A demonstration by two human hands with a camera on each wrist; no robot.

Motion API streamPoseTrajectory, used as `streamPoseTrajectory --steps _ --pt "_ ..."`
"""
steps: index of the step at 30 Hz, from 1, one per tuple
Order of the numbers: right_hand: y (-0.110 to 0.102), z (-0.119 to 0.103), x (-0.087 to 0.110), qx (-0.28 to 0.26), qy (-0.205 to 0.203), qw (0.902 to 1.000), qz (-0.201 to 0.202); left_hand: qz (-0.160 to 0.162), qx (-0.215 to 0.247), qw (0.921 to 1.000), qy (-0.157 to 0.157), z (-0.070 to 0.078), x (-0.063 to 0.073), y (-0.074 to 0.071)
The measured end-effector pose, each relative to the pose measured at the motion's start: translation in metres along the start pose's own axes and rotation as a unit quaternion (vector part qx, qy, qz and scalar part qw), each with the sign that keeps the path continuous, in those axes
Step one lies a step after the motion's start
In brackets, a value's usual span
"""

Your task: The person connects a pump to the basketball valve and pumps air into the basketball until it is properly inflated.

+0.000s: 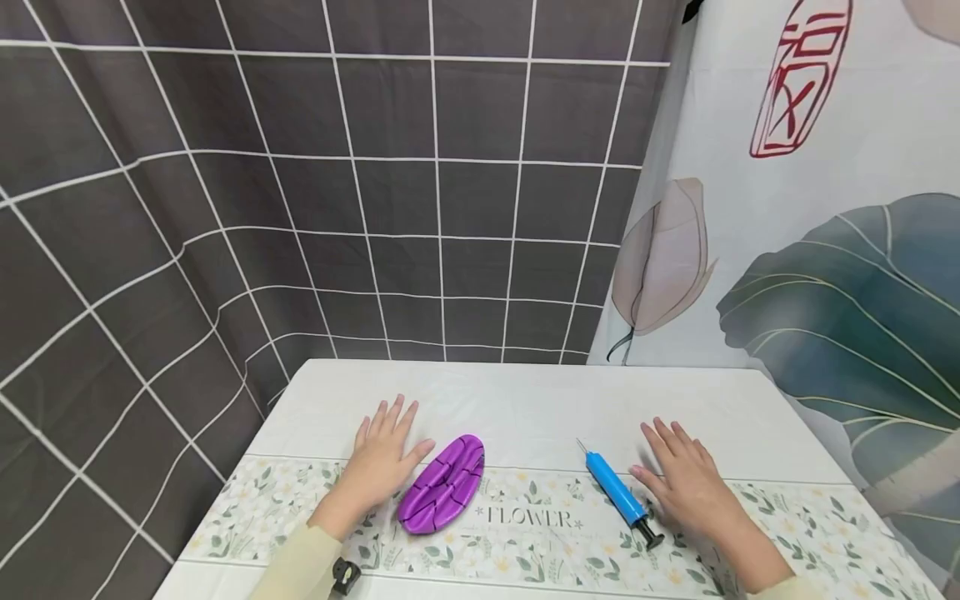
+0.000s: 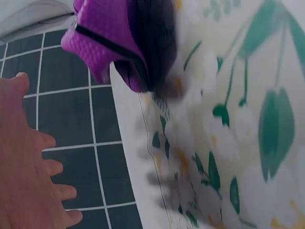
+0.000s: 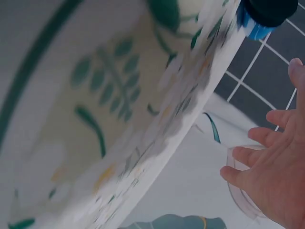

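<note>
A deflated purple ball point(image 1: 442, 485) with black seams lies folded in on itself on the table, left of centre. Just left of it is my left hand point(image 1: 378, 462), fingers spread and holding nothing; the left wrist view shows the hand point(image 2: 28, 162) apart from the ball point(image 2: 107, 38). To the right lies a blue hand pump point(image 1: 615, 487) with a thin needle at its far end and a black handle at the near end. My right hand point(image 1: 686, 479), fingers extended, is beside the pump without holding it. In the right wrist view, part of the pump point(image 3: 259, 31) appears at the top.
A white table point(image 1: 525, 408) carries a floral band with the word FLOWER. Behind and to the left hangs a dark cloth point(image 1: 390, 200) with a white grid. On the right is a white curtain point(image 1: 720, 108) with leaf and bud prints.
</note>
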State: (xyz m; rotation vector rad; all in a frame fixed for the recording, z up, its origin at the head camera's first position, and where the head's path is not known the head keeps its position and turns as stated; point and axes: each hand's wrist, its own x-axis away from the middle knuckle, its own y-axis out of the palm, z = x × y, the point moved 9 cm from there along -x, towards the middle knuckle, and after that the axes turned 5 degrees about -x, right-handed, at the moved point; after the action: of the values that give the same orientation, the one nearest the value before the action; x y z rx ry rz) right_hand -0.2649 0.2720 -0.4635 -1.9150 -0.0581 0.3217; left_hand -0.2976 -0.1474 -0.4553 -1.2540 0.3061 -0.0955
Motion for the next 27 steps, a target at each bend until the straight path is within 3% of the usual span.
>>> streamPoseTrajectory --steps 27 --pt "0.022 -0.033 0.0 -0.036 -0.043 0.9975 -0.044 -0.025 0.009 0.9995 0.014 0.038 0.002 0.02"
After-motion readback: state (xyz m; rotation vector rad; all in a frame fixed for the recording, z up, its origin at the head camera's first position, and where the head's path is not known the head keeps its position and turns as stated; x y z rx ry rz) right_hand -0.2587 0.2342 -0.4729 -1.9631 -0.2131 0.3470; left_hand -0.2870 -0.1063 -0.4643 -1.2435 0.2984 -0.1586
